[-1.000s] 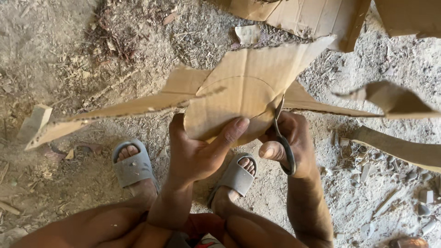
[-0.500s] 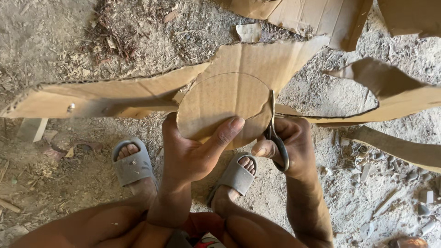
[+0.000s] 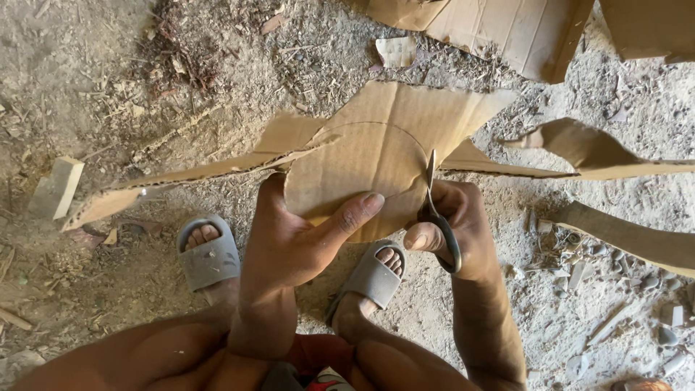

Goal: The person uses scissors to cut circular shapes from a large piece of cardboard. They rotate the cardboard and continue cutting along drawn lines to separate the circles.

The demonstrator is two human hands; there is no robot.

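Note:
My left hand [image 3: 300,235] grips a brown cardboard sheet [image 3: 376,156] from below, thumb laid across a rounded, partly cut disc shape. My right hand [image 3: 452,224] holds dark-handled scissors [image 3: 434,210], with the blades pointing up into the right edge of the curved cut. Long cut strips of the same cardboard trail off to the left [image 3: 181,177] and to the right [image 3: 579,156]. The sheet is held above my two feet in grey slippers [image 3: 210,253].
Dusty ground with wood chips and debris lies all around. Larger cardboard pieces [image 3: 507,29] lie at the top, a small wooden block [image 3: 58,188] at the left, and a cardboard strip [image 3: 630,235] at the right.
The cardboard has been turned and shifted slightly between the frames, its left strip rising then dropping again. The scissors have stayed at the disc's right edge, working along the curved line.

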